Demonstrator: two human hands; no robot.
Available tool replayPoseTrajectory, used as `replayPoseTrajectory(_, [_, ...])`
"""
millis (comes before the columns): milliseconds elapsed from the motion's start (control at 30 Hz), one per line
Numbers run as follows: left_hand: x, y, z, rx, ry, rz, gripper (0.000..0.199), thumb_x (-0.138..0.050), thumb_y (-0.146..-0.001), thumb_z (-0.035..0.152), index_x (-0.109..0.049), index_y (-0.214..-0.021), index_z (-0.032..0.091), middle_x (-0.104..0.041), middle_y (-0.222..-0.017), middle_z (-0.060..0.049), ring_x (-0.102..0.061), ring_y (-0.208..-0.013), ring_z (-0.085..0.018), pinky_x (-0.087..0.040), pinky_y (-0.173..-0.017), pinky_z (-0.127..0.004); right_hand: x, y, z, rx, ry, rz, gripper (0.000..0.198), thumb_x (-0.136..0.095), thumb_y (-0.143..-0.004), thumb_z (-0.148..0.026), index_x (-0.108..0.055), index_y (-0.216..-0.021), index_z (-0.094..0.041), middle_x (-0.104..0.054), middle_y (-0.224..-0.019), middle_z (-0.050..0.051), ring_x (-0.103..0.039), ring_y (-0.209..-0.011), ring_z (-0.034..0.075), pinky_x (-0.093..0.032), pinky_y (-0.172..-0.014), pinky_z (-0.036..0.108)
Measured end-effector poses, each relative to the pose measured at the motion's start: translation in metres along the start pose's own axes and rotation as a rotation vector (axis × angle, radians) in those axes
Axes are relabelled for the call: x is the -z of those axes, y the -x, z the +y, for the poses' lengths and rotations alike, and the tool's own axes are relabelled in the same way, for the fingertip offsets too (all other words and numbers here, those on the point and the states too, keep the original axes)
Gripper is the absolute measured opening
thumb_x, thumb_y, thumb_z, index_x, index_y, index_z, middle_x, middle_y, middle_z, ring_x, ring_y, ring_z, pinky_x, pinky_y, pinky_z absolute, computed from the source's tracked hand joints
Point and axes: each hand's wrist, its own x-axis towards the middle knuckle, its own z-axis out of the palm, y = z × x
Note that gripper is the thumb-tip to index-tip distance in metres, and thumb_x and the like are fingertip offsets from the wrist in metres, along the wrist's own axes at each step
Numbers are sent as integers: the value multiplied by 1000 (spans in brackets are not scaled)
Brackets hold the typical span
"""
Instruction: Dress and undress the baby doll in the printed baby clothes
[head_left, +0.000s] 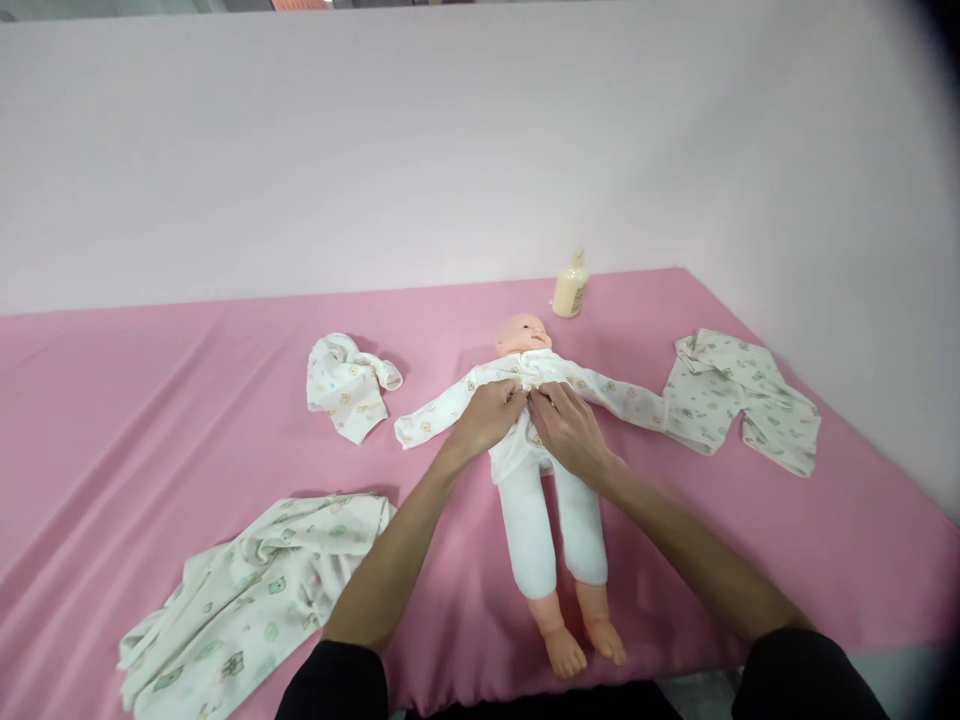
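A baby doll [523, 335] lies on its back on the pink cloth, head away from me and bare feet toward me. It wears a white long-sleeved baby shirt [442, 410] with small prints, its sleeves spread to both sides, over white leggings [527, 530]. Both my hands meet at the front of the shirt over the doll's chest. The fingers of my left hand [491, 412] are closed on the shirt front. My right hand [568, 425] pinches the same front edge close beside it. The exact spot between the fingertips is hidden.
A pump bottle [570, 287] stands behind the doll's head. Small printed baby clothes lie left [349, 387] and right [739, 395], the right one touching the shirt's sleeve. A printed cloth [255, 600] lies crumpled at front left. A white wall [337, 150] borders the pink-covered table [187, 420].
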Motion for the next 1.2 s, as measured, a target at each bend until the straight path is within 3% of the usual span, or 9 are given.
replayPoseTrajectory(200, [-7,1,4,-96,-218,78,28,-41,-90,27,-36,-64,19,-47,-61,1,-38,-59,-13,-23,-60,-29,5,0,2,-10,-45,14,25,-38,-96,-7,-62,-96,-15,-61,-93,12,-50,-84,23,-46,-76,38])
replayPoseTrajectory(433, [-3,0,2,-111,-139,66,30,-36,-93,30,-37,-66,19,-45,-62,1,-40,-60,-13,-26,-61,-28,7,-3,4,-59,-200,59,19,-42,-99,-15,-61,-99,-17,-63,-95,11,-55,-88,22,-48,-79,38])
replayPoseTrajectory(767, [2,4,7,-36,-199,-32,22,-41,-90,30,-40,-71,19,-49,-69,2,-43,-64,-12,-28,-58,-28,3,-2,3,-65,-177,65,20,-42,-99,-13,-61,-97,-17,-62,-91,10,-53,-84,21,-48,-79,37])
replayPoseTrajectory(1200, [2,3,7,-47,-203,-29,23,-42,-90,33,-42,-71,18,-47,-68,3,-41,-63,-11,-29,-57,-28,3,0,3,-41,-133,46,21,-41,-98,-12,-62,-95,-15,-61,-91,11,-52,-84,22,-49,-78,37])
